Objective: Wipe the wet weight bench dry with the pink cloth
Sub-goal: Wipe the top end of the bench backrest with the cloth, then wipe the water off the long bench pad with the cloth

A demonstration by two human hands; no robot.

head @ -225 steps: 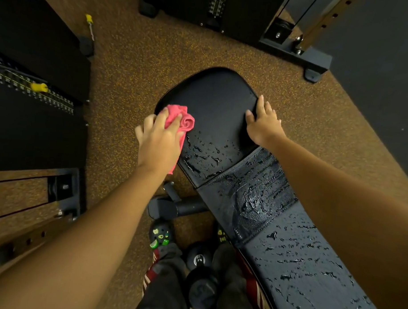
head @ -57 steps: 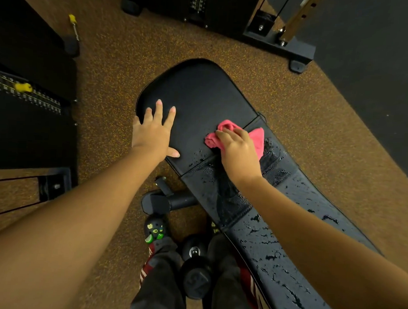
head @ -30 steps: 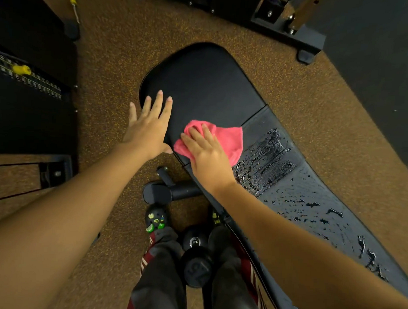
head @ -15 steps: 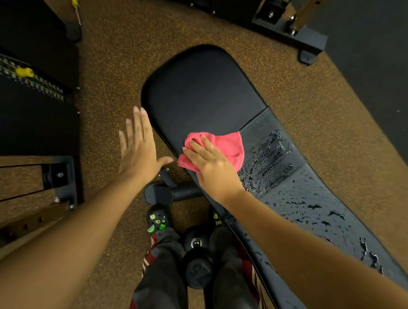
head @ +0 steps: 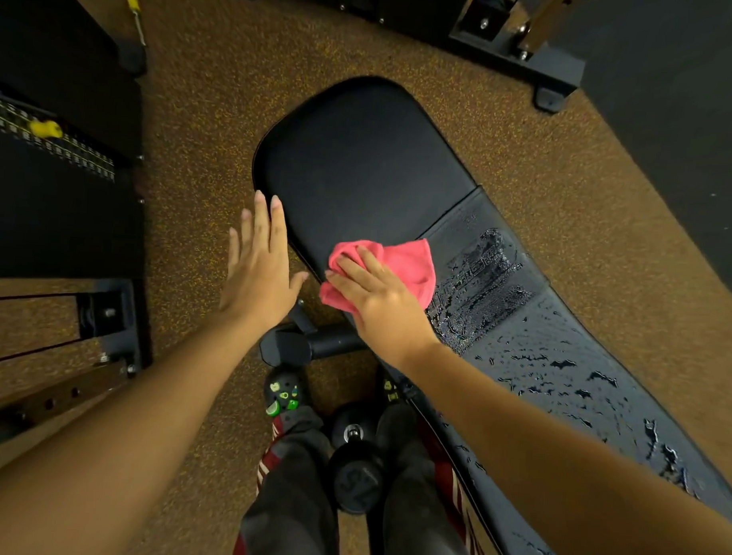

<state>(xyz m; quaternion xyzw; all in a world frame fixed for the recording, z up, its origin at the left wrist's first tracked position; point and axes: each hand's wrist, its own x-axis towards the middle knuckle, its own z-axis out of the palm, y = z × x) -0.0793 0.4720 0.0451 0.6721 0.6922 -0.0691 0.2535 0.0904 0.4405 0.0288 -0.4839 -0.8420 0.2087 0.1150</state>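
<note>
Pink cloth (head: 391,263) pressed flat under right hand (head: 382,305), dragged back to bench (head: 360,169) seam; left hand (head: 259,269), fingers spread, has lifted off. Seat dry, backrest remains wet.

There is just one camera, worn on the person's head. It looks forward and down, close over the weight bench (head: 360,169), with the brown floor (head: 199,238) all around. No other view shares this scene.
</note>
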